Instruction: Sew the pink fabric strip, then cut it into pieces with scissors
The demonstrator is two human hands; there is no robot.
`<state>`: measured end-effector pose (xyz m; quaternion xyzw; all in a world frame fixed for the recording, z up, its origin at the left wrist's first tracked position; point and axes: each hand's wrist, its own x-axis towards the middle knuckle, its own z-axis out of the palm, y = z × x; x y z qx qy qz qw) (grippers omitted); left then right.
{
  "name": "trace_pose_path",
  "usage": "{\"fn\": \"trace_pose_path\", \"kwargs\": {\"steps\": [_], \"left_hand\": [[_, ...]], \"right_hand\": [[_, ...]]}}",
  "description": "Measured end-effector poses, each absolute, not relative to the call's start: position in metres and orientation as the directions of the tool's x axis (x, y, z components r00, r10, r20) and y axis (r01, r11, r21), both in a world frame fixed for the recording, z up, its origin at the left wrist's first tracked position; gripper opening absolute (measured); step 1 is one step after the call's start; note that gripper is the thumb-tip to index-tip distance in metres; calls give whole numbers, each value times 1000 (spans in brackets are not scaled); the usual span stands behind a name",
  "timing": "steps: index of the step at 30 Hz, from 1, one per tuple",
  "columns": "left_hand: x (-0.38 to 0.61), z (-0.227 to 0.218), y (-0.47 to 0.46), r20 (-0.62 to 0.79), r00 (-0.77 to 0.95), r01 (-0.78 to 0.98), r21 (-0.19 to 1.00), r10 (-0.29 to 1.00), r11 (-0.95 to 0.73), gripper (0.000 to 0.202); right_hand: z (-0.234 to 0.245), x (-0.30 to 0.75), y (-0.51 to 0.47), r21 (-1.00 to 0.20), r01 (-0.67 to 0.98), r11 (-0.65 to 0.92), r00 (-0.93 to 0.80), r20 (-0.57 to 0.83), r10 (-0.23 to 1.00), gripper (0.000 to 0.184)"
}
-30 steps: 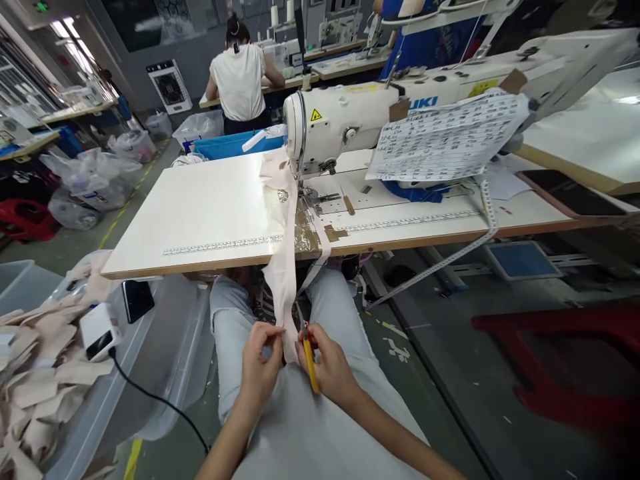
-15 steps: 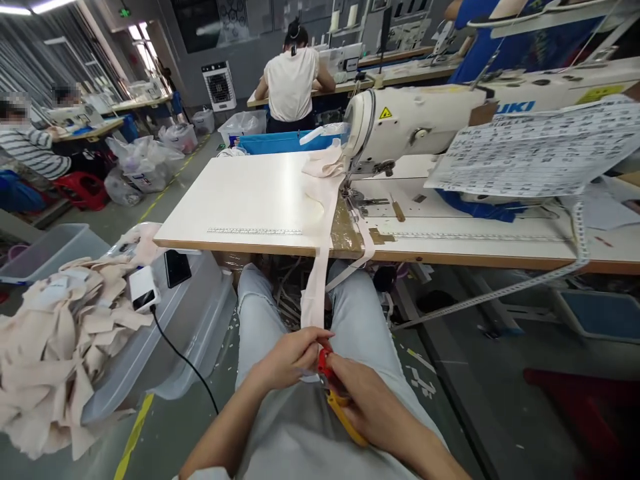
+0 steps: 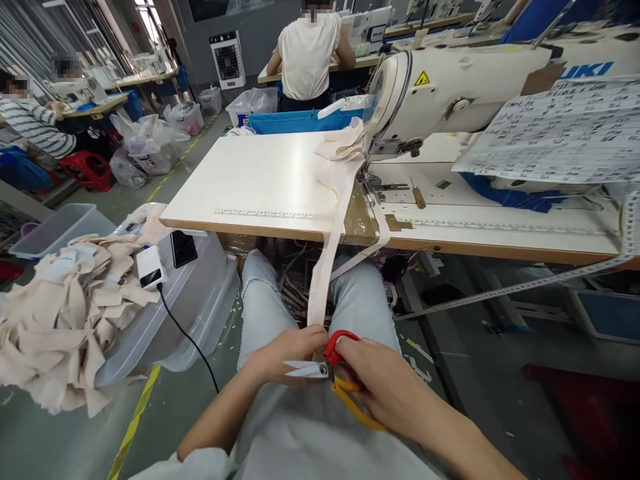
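Where a heap of pale fabric pieces (image 3: 75,307) spills over a see-through bin (image 3: 140,341) at left, a narrow lane of floor (image 3: 231,357) separates bin and left knee. Above the lap, the left hand (image 3: 293,350) is closed on the lower end of a pale fabric strip (image 3: 325,277), which hangs over the table's front edge. Just beside it, the right hand (image 3: 375,373) grips the red and yellow handles of scissors (image 3: 324,370), blades slightly parted and pointing left across the left hand. Farther right, scrap-dotted floor reaches a blurred red object (image 3: 560,393). The white tabletop (image 3: 260,177) stretches from its left corner, past a ruler (image 3: 263,214) near the front edge, to a sewing machine (image 3: 425,93) and printed sheet (image 3: 555,133). Behind sit a person in stripes (image 3: 35,123), far left, and another in white (image 3: 307,57), centre.
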<state>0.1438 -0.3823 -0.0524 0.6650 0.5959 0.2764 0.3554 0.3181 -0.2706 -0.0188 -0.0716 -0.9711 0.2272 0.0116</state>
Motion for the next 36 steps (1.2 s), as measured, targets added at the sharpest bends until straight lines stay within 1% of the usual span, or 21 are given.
{"fn": "trace_pose_path", "kwargs": {"steps": [3,4,6,9,10,12,15,17,19,23,27,31,34,36], "left_hand": [[154,-52,-384,10,-37,641,767,999,16,3],[158,-52,-384,45,-85,646,763,995,20,3],[167,-52,-384,110,-136,673,740,985,11,11],[182,-52,-378,139,-186,745,666,973,47,18],[187,-52,-374,131,-190,767,638,973,64,19],[197,-52,-367,98,-148,811,581,984,64,20],[210,-49,-357,38,-10,866,499,999,-10,22],[217,-47,-352,5,64,883,466,998,-59,23],[223,-45,-348,-17,114,882,461,993,-93,24],[235,-44,-344,-25,166,846,516,986,-130,21],[244,-46,-340,-36,157,806,582,987,-107,16],[256,-45,-331,3,146,779,616,989,-117,18],[272,-43,-322,13,190,759,632,982,-156,19],[283,-42,-316,1,226,746,643,974,-174,20]], "right_hand": [[-24,320,-270,-479,173,861,-970,71,234,23],[-27,322,-270,-511,191,838,-957,93,275,21],[-35,326,-270,-607,237,759,-920,111,376,16],[-50,338,-269,-777,290,558,-833,82,547,6],[-54,343,-267,-823,294,486,-796,71,602,6],[-61,354,-265,-887,284,363,-721,52,691,18],[-64,370,-261,-923,282,261,-622,31,783,30],[-62,377,-260,-919,299,256,-574,41,818,33],[-59,383,-260,-902,319,292,-542,79,837,33],[-58,392,-261,-874,316,370,-508,174,843,25],[-59,404,-262,-876,290,385,-489,210,847,20],[-59,422,-263,-854,310,417,-437,262,861,14],[-63,439,-263,-863,285,418,-393,293,872,11],[-68,450,-262,-884,252,394,-380,284,880,13]]}}
